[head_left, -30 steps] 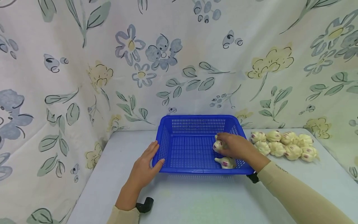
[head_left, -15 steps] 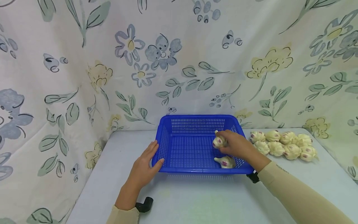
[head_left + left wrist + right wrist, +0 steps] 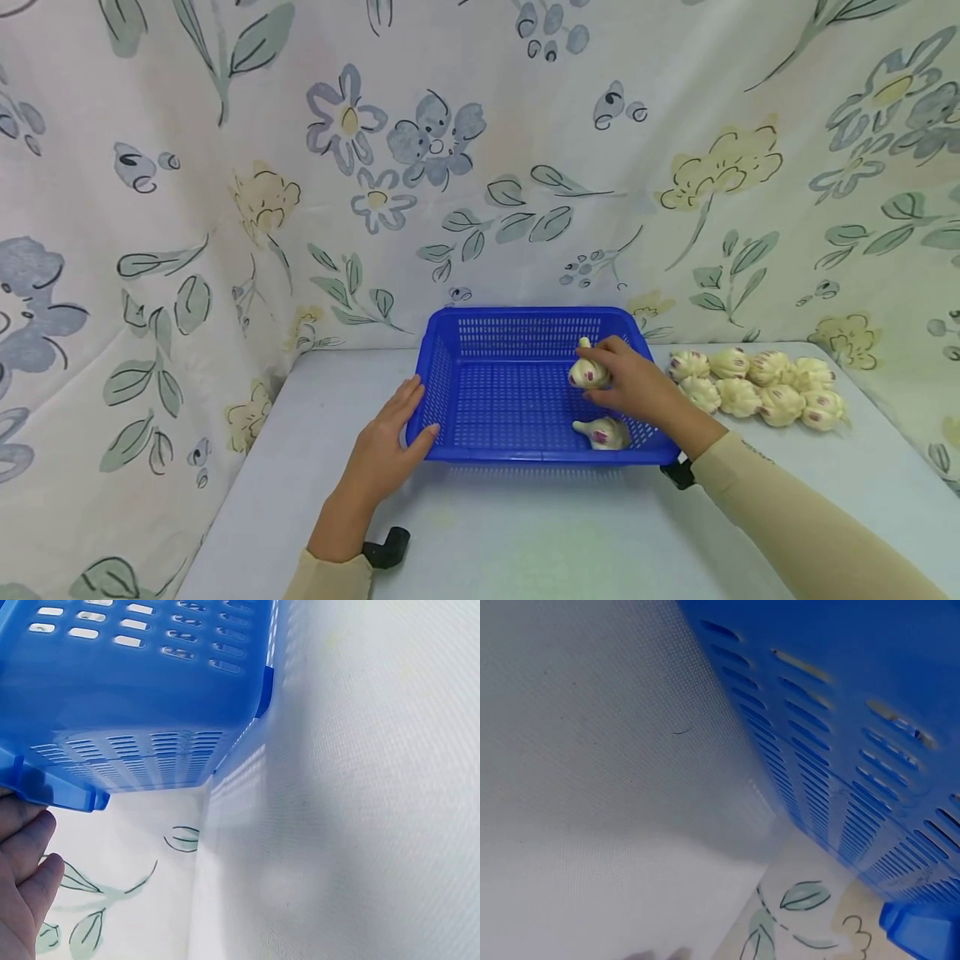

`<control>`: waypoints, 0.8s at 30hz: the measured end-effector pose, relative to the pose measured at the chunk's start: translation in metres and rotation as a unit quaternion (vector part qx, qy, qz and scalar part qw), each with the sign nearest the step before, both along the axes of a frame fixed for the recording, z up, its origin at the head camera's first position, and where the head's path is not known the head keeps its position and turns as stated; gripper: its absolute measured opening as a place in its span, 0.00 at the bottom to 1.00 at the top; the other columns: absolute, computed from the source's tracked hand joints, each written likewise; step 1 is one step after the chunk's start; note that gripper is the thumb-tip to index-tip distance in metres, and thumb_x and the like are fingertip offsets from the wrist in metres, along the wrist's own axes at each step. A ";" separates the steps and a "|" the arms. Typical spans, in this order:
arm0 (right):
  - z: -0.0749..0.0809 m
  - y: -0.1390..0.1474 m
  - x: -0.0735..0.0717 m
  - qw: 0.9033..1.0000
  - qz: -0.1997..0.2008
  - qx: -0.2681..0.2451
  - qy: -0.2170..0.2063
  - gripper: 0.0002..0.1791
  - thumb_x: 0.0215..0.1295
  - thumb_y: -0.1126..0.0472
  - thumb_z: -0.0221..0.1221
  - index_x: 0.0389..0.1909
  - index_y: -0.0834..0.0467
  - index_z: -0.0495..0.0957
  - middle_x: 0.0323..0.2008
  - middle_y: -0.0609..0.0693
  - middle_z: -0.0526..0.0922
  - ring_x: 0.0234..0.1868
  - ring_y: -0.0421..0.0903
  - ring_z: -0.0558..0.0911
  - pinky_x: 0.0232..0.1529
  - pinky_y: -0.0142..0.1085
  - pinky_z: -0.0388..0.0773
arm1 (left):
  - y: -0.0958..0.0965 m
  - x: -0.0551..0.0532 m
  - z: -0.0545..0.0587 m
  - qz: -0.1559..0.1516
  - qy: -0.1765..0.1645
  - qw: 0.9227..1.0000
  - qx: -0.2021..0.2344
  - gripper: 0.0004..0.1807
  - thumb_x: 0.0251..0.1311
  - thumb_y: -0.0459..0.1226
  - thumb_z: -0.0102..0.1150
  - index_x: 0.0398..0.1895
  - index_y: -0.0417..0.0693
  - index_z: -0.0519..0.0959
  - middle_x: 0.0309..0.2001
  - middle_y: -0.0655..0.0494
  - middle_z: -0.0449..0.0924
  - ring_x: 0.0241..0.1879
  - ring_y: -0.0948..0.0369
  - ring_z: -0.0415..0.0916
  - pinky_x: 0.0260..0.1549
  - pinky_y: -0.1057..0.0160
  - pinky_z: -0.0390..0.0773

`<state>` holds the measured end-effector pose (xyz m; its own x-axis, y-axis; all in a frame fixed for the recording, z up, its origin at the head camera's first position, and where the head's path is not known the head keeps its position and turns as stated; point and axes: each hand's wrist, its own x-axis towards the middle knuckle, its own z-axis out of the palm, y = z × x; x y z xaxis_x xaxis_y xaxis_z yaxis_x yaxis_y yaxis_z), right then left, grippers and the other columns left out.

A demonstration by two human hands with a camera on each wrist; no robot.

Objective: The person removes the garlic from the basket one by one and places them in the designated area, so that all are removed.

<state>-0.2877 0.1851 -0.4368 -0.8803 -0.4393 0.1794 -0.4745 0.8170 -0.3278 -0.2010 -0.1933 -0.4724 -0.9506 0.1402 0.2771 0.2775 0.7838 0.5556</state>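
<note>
A blue perforated plastic basket (image 3: 442, 367) stands on the white table. My left hand (image 3: 384, 450) rests against its left rim with extended fingers, the thumb near the front left corner; part of this hand (image 3: 22, 870) shows beside the basket wall in the left wrist view. Inside the basket's right part, my right hand (image 3: 633, 379) holds a garlic bulb (image 3: 588, 374) between thumb and fingers, its stem pointing up. Another garlic bulb (image 3: 604, 433) lies on its side near the front right corner, stem to the left. The right wrist view mostly shows the basket's outer wall (image 3: 832, 757).
Several garlic bulbs (image 3: 780, 404) sit in two rows on the table (image 3: 525, 533), right of the basket. A floral cloth (image 3: 480, 167) hangs behind the table and along its left side.
My right hand has shifted the garlic bulb slightly upward and toward the back of the basket, turning its stem upright. The left hand keeps its place on the rim.
</note>
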 end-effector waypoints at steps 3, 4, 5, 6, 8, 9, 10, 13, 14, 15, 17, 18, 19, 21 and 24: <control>0.000 0.000 0.000 1.000 -0.002 -0.007 -0.003 0.36 0.55 0.54 0.71 0.67 0.54 0.72 0.52 0.55 0.73 0.42 0.47 0.79 0.37 0.38 0.82 | 0.000 0.000 0.000 0.000 0.003 1.000 0.002 0.37 0.66 0.52 0.57 0.74 0.50 0.63 0.76 0.59 0.56 0.76 0.53 0.54 0.68 0.46 0.62; 0.000 0.000 0.000 1.000 -0.003 -0.010 -0.003 0.37 0.55 0.54 0.71 0.67 0.54 0.72 0.52 0.55 0.73 0.43 0.47 0.79 0.38 0.39 0.82 | 0.000 0.000 0.000 -0.001 0.004 1.000 0.002 0.37 0.65 0.52 0.58 0.74 0.50 0.63 0.76 0.59 0.56 0.76 0.53 0.54 0.68 0.45 0.62; 0.000 0.000 0.000 1.000 -0.004 -0.012 -0.003 0.37 0.55 0.54 0.72 0.67 0.54 0.72 0.52 0.55 0.72 0.44 0.48 0.79 0.39 0.40 0.82 | 0.000 0.000 0.000 -0.001 0.005 1.000 0.003 0.37 0.65 0.52 0.58 0.74 0.50 0.63 0.76 0.59 0.56 0.76 0.53 0.54 0.67 0.45 0.62; 0.000 0.000 0.000 1.000 -0.005 -0.015 -0.003 0.38 0.54 0.54 0.72 0.67 0.55 0.72 0.52 0.55 0.72 0.44 0.48 0.79 0.40 0.41 0.82 | 0.000 0.000 -0.001 0.000 0.004 1.000 0.003 0.37 0.65 0.52 0.58 0.74 0.50 0.63 0.76 0.59 0.56 0.76 0.53 0.54 0.68 0.45 0.62; -0.001 0.001 0.000 1.000 -0.005 -0.019 -0.003 0.38 0.54 0.54 0.72 0.67 0.56 0.72 0.53 0.55 0.72 0.45 0.49 0.79 0.41 0.43 0.81 | 0.000 -0.001 -0.001 0.000 0.004 1.000 0.003 0.37 0.65 0.53 0.58 0.74 0.50 0.63 0.76 0.59 0.56 0.76 0.53 0.53 0.68 0.45 0.62; -0.001 0.001 0.000 1.000 -0.005 -0.022 -0.004 0.39 0.54 0.54 0.73 0.67 0.56 0.71 0.53 0.55 0.72 0.45 0.49 0.79 0.42 0.43 0.81 | 0.000 -0.001 -0.001 0.000 0.003 1.000 0.001 0.37 0.65 0.53 0.57 0.74 0.50 0.63 0.77 0.59 0.56 0.76 0.54 0.53 0.68 0.45 0.62; -0.001 0.001 0.001 1.000 -0.006 -0.025 -0.004 0.39 0.53 0.55 0.73 0.67 0.56 0.71 0.53 0.55 0.72 0.45 0.49 0.79 0.42 0.44 0.81 | 0.000 -0.001 -0.002 0.001 0.003 1.000 -0.001 0.37 0.66 0.54 0.57 0.74 0.51 0.62 0.77 0.60 0.55 0.76 0.54 0.53 0.68 0.45 0.62; -0.001 0.001 0.001 0.999 -0.005 -0.035 -0.004 0.39 0.53 0.55 0.73 0.68 0.56 0.71 0.53 0.56 0.71 0.46 0.49 0.79 0.43 0.45 0.82 | 0.000 -0.001 -0.003 0.002 0.002 1.000 -0.004 0.37 0.66 0.54 0.56 0.75 0.51 0.62 0.77 0.60 0.55 0.76 0.54 0.53 0.68 0.45 0.62; -0.001 0.001 0.001 0.999 -0.005 -0.037 -0.004 0.40 0.53 0.55 0.73 0.68 0.56 0.70 0.53 0.57 0.71 0.45 0.49 0.79 0.42 0.45 0.82 | 0.000 -0.001 -0.003 0.002 0.002 1.000 -0.005 0.37 0.66 0.54 0.56 0.75 0.51 0.62 0.77 0.60 0.55 0.76 0.54 0.53 0.68 0.45 0.62; -0.001 0.001 0.001 0.999 -0.004 -0.040 -0.004 0.40 0.53 0.55 0.73 0.68 0.56 0.70 0.53 0.57 0.71 0.45 0.49 0.79 0.42 0.44 0.82 | 0.000 -0.001 -0.003 0.002 0.002 1.000 -0.006 0.37 0.66 0.54 0.56 0.75 0.51 0.62 0.77 0.60 0.55 0.76 0.54 0.53 0.68 0.45 0.63; -0.001 0.001 0.001 0.999 -0.003 -0.043 -0.004 0.40 0.53 0.55 0.73 0.68 0.56 0.70 0.53 0.56 0.71 0.45 0.49 0.79 0.42 0.44 0.82 | 0.000 -0.001 -0.003 0.002 0.003 1.000 -0.005 0.37 0.66 0.53 0.56 0.75 0.51 0.62 0.77 0.59 0.55 0.76 0.53 0.53 0.68 0.45 0.62; -0.001 0.001 0.001 0.999 -0.002 -0.044 -0.003 0.40 0.52 0.55 0.74 0.67 0.57 0.71 0.53 0.56 0.71 0.44 0.49 0.79 0.42 0.43 0.82 | 0.000 -0.001 -0.003 0.001 0.003 1.000 -0.006 0.37 0.66 0.53 0.56 0.75 0.51 0.62 0.77 0.59 0.55 0.76 0.53 0.53 0.67 0.45 0.63; 0.000 0.001 0.001 0.999 -0.001 -0.045 -0.002 0.41 0.52 0.54 0.74 0.67 0.57 0.71 0.53 0.56 0.71 0.44 0.49 0.79 0.41 0.43 0.82 | 0.000 -0.001 -0.003 0.002 0.003 1.000 -0.006 0.37 0.66 0.53 0.56 0.75 0.51 0.62 0.77 0.59 0.55 0.76 0.53 0.54 0.67 0.45 0.63; -0.001 0.002 0.001 0.999 0.001 -0.043 0.000 0.41 0.52 0.55 0.74 0.68 0.57 0.70 0.53 0.56 0.71 0.43 0.48 0.79 0.41 0.42 0.82 | 0.000 -0.001 -0.003 0.002 0.004 1.000 -0.005 0.37 0.66 0.53 0.57 0.75 0.50 0.62 0.77 0.58 0.55 0.76 0.52 0.54 0.67 0.44 0.63; -0.002 0.002 0.000 0.999 0.001 -0.042 0.001 0.41 0.52 0.55 0.74 0.68 0.56 0.70 0.54 0.56 0.70 0.44 0.48 0.79 0.40 0.42 0.82 | 0.000 -0.001 -0.002 0.003 0.002 1.000 -0.004 0.37 0.66 0.53 0.56 0.75 0.50 0.62 0.77 0.58 0.55 0.76 0.52 0.54 0.68 0.44 0.63</control>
<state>-0.2872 0.1874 -0.4384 -0.8790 -0.4237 0.2186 -0.4767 0.7856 -0.3944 -0.2017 -0.1930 -0.4746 -0.9502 0.1362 0.2804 0.2748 0.7905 0.5473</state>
